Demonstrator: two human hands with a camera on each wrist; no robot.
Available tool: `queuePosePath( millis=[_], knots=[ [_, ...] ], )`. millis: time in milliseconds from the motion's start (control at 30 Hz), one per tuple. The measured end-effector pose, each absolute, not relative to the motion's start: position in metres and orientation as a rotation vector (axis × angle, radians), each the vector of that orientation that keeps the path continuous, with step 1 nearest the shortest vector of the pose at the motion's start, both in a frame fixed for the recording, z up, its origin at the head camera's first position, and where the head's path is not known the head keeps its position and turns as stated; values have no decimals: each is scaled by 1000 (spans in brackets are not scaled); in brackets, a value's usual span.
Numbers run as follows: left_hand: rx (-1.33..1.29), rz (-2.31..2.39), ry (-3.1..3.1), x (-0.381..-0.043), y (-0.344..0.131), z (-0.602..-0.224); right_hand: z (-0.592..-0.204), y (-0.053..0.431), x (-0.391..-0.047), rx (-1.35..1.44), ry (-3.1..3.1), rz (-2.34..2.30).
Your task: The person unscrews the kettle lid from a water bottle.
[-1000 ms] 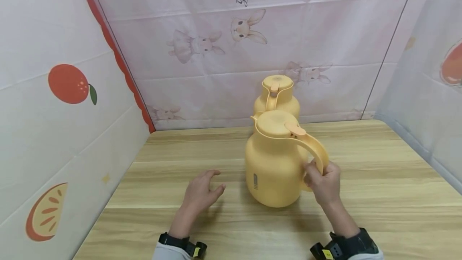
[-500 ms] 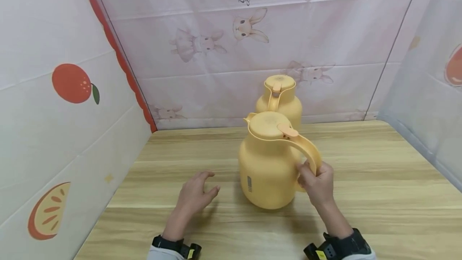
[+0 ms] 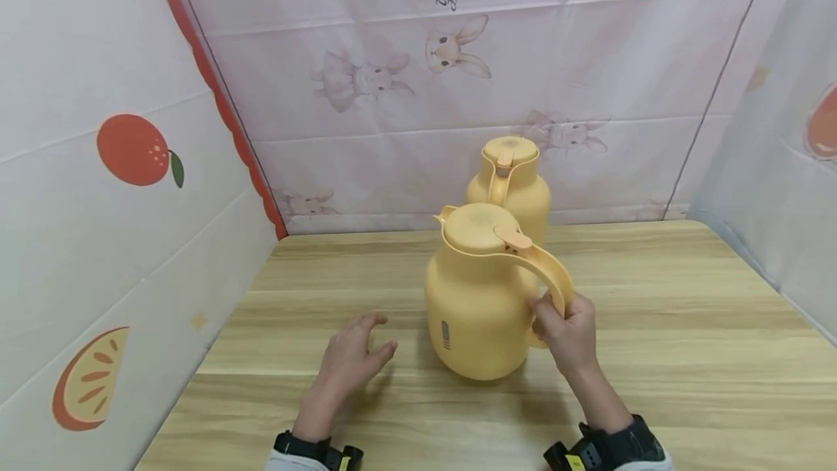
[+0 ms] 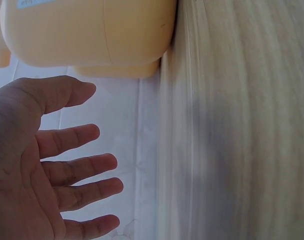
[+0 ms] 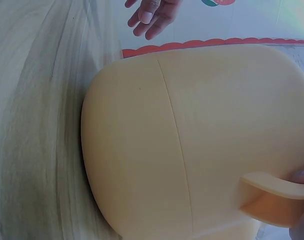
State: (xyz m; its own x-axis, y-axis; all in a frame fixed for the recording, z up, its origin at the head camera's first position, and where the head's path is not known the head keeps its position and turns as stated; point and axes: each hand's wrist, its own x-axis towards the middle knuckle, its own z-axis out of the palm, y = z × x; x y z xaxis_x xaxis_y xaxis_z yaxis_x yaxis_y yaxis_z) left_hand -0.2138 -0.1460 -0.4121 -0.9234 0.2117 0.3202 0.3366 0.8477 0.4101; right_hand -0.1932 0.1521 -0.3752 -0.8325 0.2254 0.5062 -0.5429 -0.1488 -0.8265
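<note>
In the head view, a yellow thermos jug (image 3: pixel 480 311) stands upright near the middle of the table, its spout toward the left. My right hand (image 3: pixel 567 329) grips the jug's handle (image 3: pixel 552 275) with curled fingers. In the right wrist view the jug's body (image 5: pixel 142 140) fills the centre, its base at the tabletop. Left of the jug, my left hand (image 3: pixel 353 355) is held apart from it, holding nothing. Its fingers (image 4: pixel 87 167) are spread and relaxed in the left wrist view. Partly hidden behind the front jug is a second yellow thermos jug (image 3: pixel 516 195).
The wood-grain table (image 3: pixel 686 325) meets a pinkish cloth wall (image 3: pixel 366 180) with rabbit prints at the back. White printed panels rise at the left (image 3: pixel 216 253) and right (image 3: pixel 765 187). The second jug stands close to the back wall.
The front jug has moved left across the table in my right hand's grip, uncovering more of the rear jug. My left hand has shifted slightly left and stays off the jug.
</note>
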Motion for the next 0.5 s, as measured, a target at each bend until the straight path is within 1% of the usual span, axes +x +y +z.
queuePosePath(
  millis=[500],
  knots=[
    [-436,-686,-2762,-213,-143,-412,-377,157,-190,356,-1738,1983]
  ],
)
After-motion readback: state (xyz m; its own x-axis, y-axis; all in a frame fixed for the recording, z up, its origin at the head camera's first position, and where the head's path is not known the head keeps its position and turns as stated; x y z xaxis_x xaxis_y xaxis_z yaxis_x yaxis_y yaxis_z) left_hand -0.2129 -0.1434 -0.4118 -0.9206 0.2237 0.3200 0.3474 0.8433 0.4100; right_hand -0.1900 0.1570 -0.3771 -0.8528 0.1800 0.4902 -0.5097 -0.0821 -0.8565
